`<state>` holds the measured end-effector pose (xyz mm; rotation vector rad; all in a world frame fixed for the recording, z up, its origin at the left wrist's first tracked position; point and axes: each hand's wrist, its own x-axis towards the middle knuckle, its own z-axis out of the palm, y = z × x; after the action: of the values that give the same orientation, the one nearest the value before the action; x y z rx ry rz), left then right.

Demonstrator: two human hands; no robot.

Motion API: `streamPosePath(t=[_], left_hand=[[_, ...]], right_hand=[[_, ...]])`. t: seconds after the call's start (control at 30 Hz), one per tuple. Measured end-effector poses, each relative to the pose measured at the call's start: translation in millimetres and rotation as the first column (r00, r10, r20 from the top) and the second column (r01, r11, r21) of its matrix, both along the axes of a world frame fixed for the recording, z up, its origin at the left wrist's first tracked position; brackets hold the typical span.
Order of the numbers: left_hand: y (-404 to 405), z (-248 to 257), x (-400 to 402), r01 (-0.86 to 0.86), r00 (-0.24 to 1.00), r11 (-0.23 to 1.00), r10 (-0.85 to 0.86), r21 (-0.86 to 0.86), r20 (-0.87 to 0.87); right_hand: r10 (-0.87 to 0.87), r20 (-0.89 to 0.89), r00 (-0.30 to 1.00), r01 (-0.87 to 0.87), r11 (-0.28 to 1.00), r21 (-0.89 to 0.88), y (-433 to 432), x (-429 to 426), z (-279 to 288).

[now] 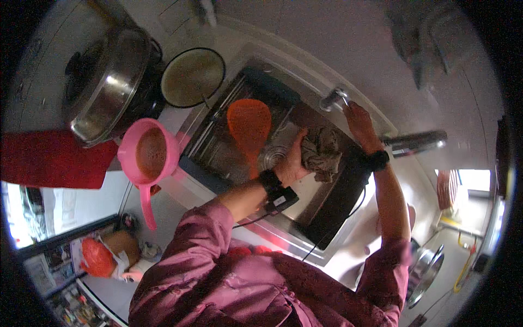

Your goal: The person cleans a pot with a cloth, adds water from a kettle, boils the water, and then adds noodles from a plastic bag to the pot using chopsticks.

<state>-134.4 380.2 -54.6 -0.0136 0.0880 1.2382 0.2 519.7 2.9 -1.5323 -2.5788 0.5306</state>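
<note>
Over the sink (302,188), my left hand (292,161) grips a crumpled grey-brown cloth (320,153); its fingers are partly hidden by the cloth. My right hand (359,122) reaches to the back of the sink and holds the lever of a chrome faucet (335,99). To the left of the cloth, an orange plastic scoop or paddle (249,120) lies over a rack or basket with dark blue ends (271,86). Clear round ware, perhaps a glass or lid (273,155), sits beside my left hand. Both wrists wear black straps.
On the left, a pink plastic dipper (149,153) stands near the sink rim. Behind it are a dark-rimmed enamel bowl (194,77) and a pot with a steel lid (118,90). A black-handled object (416,143) lies right of the faucet. Steel cookware (425,274) is at the lower right.
</note>
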Motion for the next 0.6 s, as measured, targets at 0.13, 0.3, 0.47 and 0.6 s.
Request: streamPosePath(t=[0.13,0.3,0.47,0.6], left_hand=[[11,9,-2,0.045,0.994,0.996,-0.037,-0.076,0.104],[23,-6,-21,-0.096,0.995,0.995,0.095,-0.025,-0.011],[31,-14,-15,-0.174,0.972,0.971,0.143,-0.161,-0.189],[41,2,-9,-0.068,0.998,0.992,0.065,-0.105,-0.027]], right_hand=[[0.216,0.395,0.893,-0.298,0.941,0.159,-11,-11,-7],[0.164,0.313,0.936,-0.186,0.982,0.043,6,-24,7],[-0.02,0.113,0.993,-0.021,0.935,0.354,62,5,-5],[-0.135,-0.415,0.9,0.032,0.969,-0.245,66,-20,0]])
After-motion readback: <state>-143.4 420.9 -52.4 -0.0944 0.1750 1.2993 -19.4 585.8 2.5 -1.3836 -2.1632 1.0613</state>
